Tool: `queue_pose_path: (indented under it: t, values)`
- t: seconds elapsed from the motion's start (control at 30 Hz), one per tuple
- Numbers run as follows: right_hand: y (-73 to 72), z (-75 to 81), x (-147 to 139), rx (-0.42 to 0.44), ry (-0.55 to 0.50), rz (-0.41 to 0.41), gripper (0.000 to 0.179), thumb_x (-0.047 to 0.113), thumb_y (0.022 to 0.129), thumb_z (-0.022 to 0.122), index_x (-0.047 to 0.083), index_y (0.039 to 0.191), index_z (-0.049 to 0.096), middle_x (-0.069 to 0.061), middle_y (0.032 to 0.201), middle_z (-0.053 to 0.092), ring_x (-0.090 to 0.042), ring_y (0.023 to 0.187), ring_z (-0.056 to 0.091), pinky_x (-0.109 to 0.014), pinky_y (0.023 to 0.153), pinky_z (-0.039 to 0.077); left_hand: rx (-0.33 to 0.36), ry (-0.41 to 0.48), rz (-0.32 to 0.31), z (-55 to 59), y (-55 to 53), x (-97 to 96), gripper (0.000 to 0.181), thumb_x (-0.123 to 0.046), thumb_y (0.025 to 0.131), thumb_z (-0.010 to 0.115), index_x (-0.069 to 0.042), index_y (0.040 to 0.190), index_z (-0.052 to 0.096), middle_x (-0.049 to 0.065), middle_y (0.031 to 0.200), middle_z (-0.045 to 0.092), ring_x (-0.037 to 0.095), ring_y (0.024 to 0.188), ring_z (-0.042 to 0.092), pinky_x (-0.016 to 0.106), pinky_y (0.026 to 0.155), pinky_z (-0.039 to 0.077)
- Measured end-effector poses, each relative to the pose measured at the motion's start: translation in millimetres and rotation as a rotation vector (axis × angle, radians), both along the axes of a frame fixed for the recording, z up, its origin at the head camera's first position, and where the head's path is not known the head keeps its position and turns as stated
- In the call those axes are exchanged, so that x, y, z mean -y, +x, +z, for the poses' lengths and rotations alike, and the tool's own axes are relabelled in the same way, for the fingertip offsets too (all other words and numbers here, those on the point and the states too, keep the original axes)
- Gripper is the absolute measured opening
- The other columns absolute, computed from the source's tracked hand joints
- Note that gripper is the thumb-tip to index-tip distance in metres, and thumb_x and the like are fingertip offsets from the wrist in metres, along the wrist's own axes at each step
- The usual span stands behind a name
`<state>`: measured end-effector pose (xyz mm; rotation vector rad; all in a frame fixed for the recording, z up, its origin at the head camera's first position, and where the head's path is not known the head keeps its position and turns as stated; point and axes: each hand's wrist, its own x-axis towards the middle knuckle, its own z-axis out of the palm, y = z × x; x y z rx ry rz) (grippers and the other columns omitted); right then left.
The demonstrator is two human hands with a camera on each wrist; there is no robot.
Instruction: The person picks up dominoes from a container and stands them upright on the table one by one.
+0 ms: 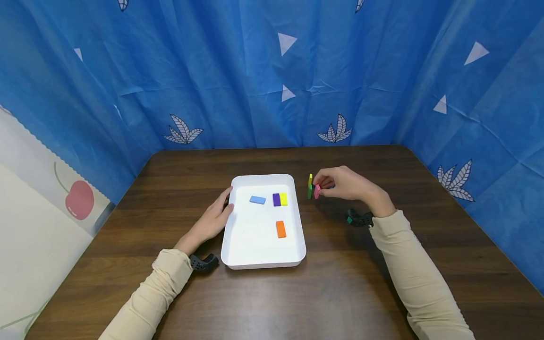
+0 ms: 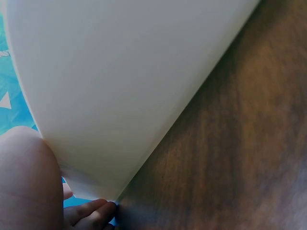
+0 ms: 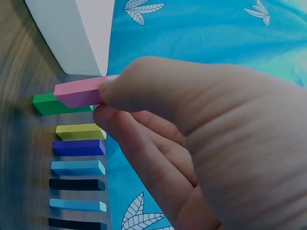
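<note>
My right hand pinches a pink block between thumb and fingertips, right of the white tray. Close by the pink block stands a green block on the table, partly covered by it in the right wrist view. Beyond the green one, a yellow block shows in the head view. My left hand rests against the tray's left side, its fingers along the outer wall. Inside the tray are a light blue block, touching purple and yellow blocks, and an orange block.
In the right wrist view a spaced row of upright blocks includes yellow, purple, light blue and black ones. My hand hides most of the row in the head view. A blue curtain hangs behind the wooden table.
</note>
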<state>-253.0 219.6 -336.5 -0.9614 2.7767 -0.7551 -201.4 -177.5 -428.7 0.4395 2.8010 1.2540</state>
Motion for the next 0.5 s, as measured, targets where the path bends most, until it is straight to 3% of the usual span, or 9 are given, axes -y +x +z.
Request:
queue_pose_path:
  t: [0.5]
  values:
    - [-5.6,-9.9,-0.4,0.017,-0.009,-0.017,0.025,0.001,0.090,0.076,0.001,0.114,0.071,-0.012,0.110,0.075,-0.026,0.101,0.074,-0.043,0.091,0.060,0.001,-0.003,-0.002,-0.4,-0.2,0.5,0.063,-0.025,0.112,0.039,-0.010,0.166,0.013,0.022,0.169,0.023,0.040,0.154,0.029,0.058,0.122,0.028]
